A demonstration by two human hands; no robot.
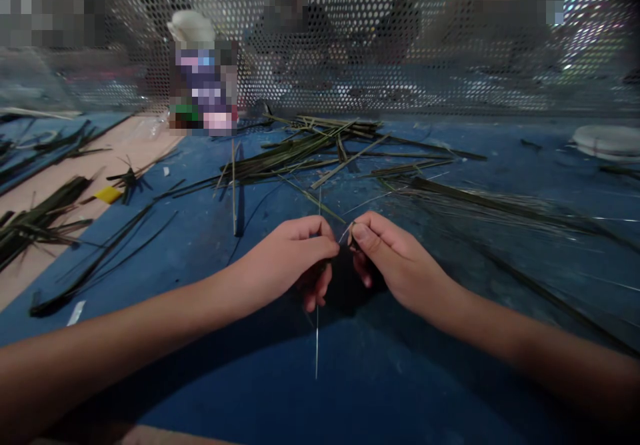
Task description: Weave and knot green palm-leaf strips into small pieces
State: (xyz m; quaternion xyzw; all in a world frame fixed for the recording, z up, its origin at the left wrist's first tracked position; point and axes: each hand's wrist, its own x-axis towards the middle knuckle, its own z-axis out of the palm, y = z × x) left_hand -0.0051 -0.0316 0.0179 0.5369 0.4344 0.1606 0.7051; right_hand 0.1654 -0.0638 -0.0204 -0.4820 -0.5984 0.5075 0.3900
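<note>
Over the blue tabletop (280, 365), my two hands work close together, fingertips almost meeting. My left hand (307, 251) is closed, thumb against the index finger, around a thin shiny wire (317, 351) that hangs below it. Something dark shows under its curled fingers, too shaded to make out. My right hand (387, 248) pinches a small brownish-green strip (353, 235) between thumb and index finger. A short bit of wire (344, 233) spans the gap between the hands. Beyond them lies a pile of dark green leaf strips (295, 145).
Thin wires (480, 205) spread on the right beside a long green strip (450, 193). More leaf strips (55, 215) and a yellow piece (109, 195) lie left. A perforated metal screen (350, 51) stands behind; a white round object (607, 140) sits far right.
</note>
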